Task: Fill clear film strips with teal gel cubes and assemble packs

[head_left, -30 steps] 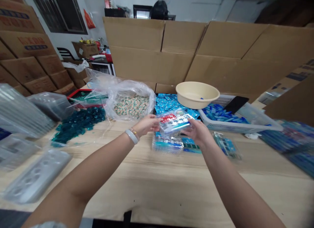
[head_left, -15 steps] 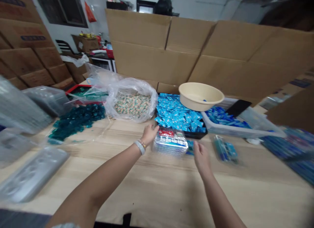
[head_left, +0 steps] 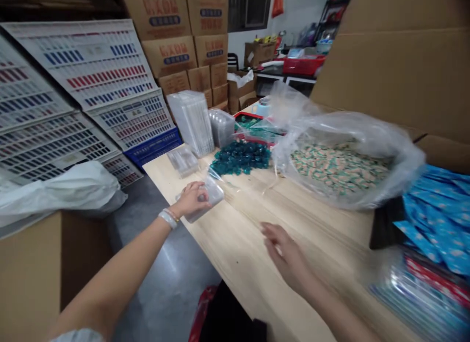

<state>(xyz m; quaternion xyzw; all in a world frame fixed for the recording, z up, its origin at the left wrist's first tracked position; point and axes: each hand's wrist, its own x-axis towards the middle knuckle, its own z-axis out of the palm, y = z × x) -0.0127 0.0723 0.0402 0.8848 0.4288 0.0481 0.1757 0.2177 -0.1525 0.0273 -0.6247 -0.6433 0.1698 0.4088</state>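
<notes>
My left hand (head_left: 192,200) reaches to the table's left edge, its fingers and thumb curled on a clear plastic blister tray (head_left: 213,194) that it partly covers. My right hand (head_left: 282,254) is slightly blurred, above bare wood in the middle of the table; it holds nothing and its fingers are loosely apart. Beyond the left hand lie another clear plastic piece (head_left: 182,160) and a heap of dark teal pieces (head_left: 240,157). At the lower right is a blurred stack of filled clear packs (head_left: 422,298), away from both hands.
A clear bag (head_left: 404,141) of small beige-and-green packets stands at the back, beside blue packets (head_left: 436,209) on the right. Tall clear plastic shells (head_left: 191,119) and a red tray (head_left: 240,115) are farther off. Cardboard boxes (head_left: 167,55) and a white sack (head_left: 69,190) stand left of the table.
The view has swung left. My left hand has left the stack of clear packs and is now at the blister tray; my right hand has also moved left, away from the packs.
</notes>
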